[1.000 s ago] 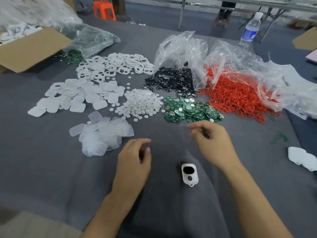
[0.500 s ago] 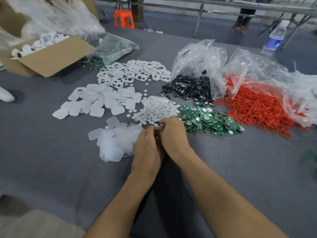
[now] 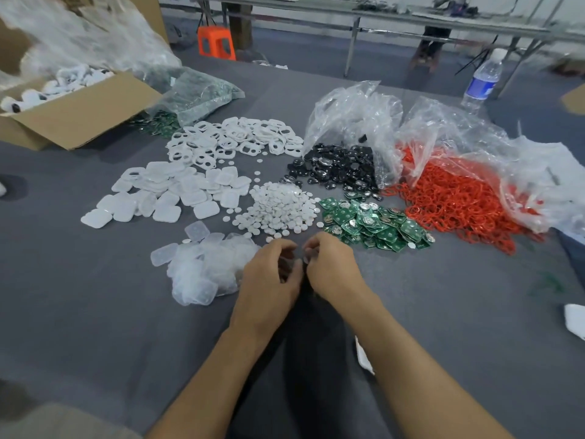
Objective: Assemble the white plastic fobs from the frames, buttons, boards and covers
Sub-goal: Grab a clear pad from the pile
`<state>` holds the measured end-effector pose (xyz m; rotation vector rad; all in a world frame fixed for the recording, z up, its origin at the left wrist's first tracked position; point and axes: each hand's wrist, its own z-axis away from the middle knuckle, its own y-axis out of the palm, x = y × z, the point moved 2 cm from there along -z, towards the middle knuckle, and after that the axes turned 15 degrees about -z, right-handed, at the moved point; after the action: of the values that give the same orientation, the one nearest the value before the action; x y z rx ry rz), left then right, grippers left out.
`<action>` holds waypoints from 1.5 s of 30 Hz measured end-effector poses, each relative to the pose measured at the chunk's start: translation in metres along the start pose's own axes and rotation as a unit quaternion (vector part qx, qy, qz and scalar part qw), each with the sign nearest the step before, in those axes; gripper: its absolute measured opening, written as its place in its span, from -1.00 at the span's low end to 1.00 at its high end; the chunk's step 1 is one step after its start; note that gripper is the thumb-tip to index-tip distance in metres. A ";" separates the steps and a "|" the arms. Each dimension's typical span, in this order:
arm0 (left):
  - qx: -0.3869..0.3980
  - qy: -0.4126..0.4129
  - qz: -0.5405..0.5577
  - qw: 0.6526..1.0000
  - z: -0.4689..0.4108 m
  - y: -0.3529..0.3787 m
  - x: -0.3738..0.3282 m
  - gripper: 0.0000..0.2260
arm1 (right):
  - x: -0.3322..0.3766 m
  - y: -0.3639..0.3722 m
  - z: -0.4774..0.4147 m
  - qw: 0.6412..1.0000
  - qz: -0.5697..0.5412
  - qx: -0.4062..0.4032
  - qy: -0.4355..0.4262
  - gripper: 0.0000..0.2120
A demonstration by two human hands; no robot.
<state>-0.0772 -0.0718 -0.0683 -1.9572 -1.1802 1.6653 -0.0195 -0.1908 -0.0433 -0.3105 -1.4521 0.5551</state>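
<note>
Since the white buttons (image 3: 278,204), heaped just beyond the knuckles beside the green boards (image 3: 373,223), look small, light, rigid and slippery, pinch one by its rim; the left hand (image 3: 272,275) and right hand (image 3: 334,267) meet with fingers curled, and whether either grips a part cannot be told.

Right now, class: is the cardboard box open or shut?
Open: the cardboard box has its flap folded out, white parts showing inside.

Water bottle (image 3: 481,80), orange stool (image 3: 216,42), open cardboard box (image 3: 79,112)
</note>
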 end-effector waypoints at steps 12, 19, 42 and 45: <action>0.129 -0.087 0.305 0.940 0.042 0.010 -0.034 -0.86 | -0.023 -0.052 0.087 0.976 -0.211 -0.056 -0.023 -0.81; 0.151 -0.171 0.403 0.886 0.071 0.018 -0.053 -0.87 | -0.028 -0.070 0.117 0.985 -0.135 -0.090 -0.059 -0.80; 0.180 0.160 -0.060 0.969 0.094 0.023 -0.041 -0.21 | -0.056 -0.089 0.140 0.971 0.158 0.070 -0.164 -0.83; 0.176 0.160 -0.060 0.969 0.095 0.023 -0.041 -0.23 | -0.054 -0.090 0.134 0.970 0.168 0.094 -0.146 -0.82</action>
<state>-0.1555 -0.1417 -0.0837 -1.8031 -0.8039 1.3260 -0.1376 -0.3119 -0.0273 -0.3372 -1.6261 1.0423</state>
